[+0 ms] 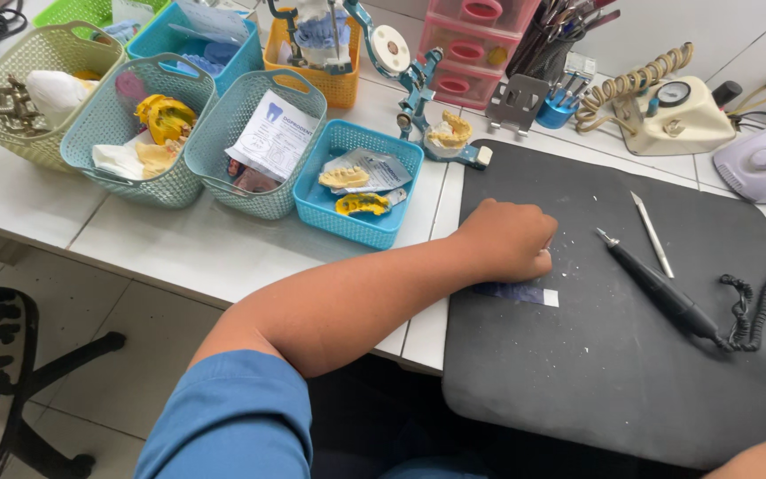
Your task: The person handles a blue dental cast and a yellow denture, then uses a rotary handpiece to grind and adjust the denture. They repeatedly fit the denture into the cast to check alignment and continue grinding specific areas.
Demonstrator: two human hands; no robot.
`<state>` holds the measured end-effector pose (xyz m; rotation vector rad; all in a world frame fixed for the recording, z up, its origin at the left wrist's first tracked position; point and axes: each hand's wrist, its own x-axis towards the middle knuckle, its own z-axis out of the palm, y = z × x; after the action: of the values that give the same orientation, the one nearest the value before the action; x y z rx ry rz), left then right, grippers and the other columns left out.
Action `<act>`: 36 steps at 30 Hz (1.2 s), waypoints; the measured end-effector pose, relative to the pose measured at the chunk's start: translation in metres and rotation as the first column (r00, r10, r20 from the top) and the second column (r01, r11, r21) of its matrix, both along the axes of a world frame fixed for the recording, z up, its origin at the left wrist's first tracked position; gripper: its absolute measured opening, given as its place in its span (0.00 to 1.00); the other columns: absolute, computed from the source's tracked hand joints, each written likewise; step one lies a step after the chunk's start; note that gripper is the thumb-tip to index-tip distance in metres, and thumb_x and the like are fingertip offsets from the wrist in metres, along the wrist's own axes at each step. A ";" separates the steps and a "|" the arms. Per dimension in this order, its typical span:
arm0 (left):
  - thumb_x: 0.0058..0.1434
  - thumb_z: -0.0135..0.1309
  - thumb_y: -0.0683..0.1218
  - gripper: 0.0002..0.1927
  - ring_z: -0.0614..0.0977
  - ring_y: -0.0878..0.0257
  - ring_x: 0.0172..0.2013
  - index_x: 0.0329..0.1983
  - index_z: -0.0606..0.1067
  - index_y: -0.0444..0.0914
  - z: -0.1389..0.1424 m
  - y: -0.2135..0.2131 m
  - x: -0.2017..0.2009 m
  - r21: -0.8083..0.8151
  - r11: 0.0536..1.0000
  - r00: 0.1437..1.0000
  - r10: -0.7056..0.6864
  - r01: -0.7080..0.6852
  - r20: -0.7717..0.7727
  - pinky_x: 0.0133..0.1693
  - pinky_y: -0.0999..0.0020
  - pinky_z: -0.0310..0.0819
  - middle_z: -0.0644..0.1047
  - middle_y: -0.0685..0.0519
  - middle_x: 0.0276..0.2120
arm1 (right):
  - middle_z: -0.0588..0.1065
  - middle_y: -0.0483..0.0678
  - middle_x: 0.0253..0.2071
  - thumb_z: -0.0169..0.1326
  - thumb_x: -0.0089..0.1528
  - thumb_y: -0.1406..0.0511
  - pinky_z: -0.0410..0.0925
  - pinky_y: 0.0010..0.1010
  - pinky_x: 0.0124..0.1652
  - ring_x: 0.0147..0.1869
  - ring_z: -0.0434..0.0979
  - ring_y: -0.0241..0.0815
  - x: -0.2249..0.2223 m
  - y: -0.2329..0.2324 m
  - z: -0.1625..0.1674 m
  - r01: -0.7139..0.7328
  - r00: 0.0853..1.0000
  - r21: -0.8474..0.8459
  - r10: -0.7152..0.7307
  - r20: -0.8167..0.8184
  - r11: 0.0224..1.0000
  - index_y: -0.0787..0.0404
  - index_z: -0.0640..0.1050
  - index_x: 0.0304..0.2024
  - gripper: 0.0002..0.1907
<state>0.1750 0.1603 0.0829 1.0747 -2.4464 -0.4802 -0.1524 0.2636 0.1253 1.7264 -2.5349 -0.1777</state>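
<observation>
Fist [509, 241] pins paper strip [518, 292] near mat [578, 372] edge.

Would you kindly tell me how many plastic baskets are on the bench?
6: olive basket far left, two teal baskets beside it, blue basket nearest the mat, blue basket and orange basket behind. A green one behind may be another.
</observation>
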 end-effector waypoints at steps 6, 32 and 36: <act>0.55 0.54 0.52 0.11 0.84 0.52 0.40 0.36 0.80 0.43 0.005 -0.001 0.012 0.051 0.999 1.000 0.002 -0.001 -0.006 0.45 0.52 0.76 0.82 0.51 0.36 | 0.80 0.49 0.40 0.56 0.63 0.67 0.72 0.31 0.44 0.42 0.80 0.40 0.166 -0.004 0.096 -0.598 0.568 -0.554 0.794 0.218 0.580 0.60 0.81 0.49 0.12; 0.60 0.55 0.52 0.15 0.83 0.51 0.40 0.40 0.78 0.36 0.011 0.022 0.028 -0.042 0.997 0.949 -0.078 0.068 -0.305 0.44 0.55 0.75 0.82 0.47 0.37 | 0.76 0.56 0.45 0.58 0.64 0.68 0.74 0.44 0.47 0.47 0.80 0.53 0.295 -0.069 0.075 -0.699 0.159 -0.699 0.986 0.056 0.152 0.65 0.75 0.49 0.12; 0.61 0.56 0.50 0.12 0.82 0.57 0.35 0.37 0.79 0.36 0.012 0.012 0.013 0.168 0.985 0.934 0.033 0.028 -0.355 0.39 0.62 0.76 0.81 0.50 0.33 | 0.75 0.47 0.48 0.50 0.72 0.67 0.74 0.28 0.39 0.43 0.75 0.33 0.172 -0.049 0.072 -0.420 0.134 -0.778 0.880 0.456 0.468 0.66 0.75 0.58 0.14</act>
<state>0.1883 0.1725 0.0953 0.9576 -2.1124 -0.8204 0.0198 0.2145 0.1973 2.8869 -1.3162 1.5991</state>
